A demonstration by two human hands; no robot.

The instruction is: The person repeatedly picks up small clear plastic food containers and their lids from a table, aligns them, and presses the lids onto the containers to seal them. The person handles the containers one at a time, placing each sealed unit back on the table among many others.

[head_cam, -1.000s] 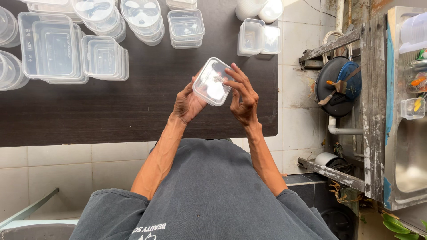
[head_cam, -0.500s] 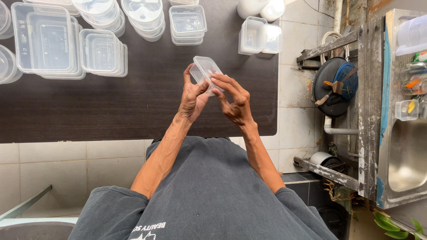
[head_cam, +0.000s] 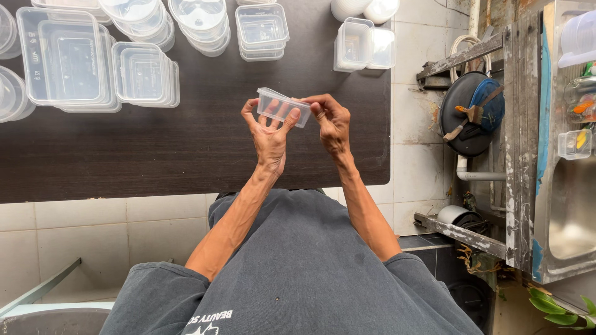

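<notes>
The left hand (head_cam: 268, 138) and the right hand (head_cam: 333, 124) together hold one small clear rectangular container (head_cam: 284, 107) above the dark wooden table (head_cam: 186, 149), clear of the surface. The container is tilted, with one long side wall turned toward the camera. The fingers (head_cam: 251, 111) of the left hand are spread and curled up around its near and left side, the palm under it; the fingers of the right hand are bent and pinched on its right end, so both hands are closed on the container. Beyond the fingers, farther across the table, stands a short stack of square clear containers (head_cam: 261, 31). Beyond and to the right of the right-hand fingers, at the table's edge, stand two taller clear tubs (head_cam: 364, 45) side by side. Beyond and to the left of the left-hand fingers lies a stack of medium rectangular lids or trays (head_cam: 145, 74), and farther left a larger stack of rectangular clear trays (head_cam: 63, 59). Stacks of round clear containers (head_cam: 197, 17) sit at the far edge. Well apart to the right of the right hand, off the table, a dark round pan (head_cam: 472, 115) leans by a metal sink (head_cam: 568, 211).
</notes>
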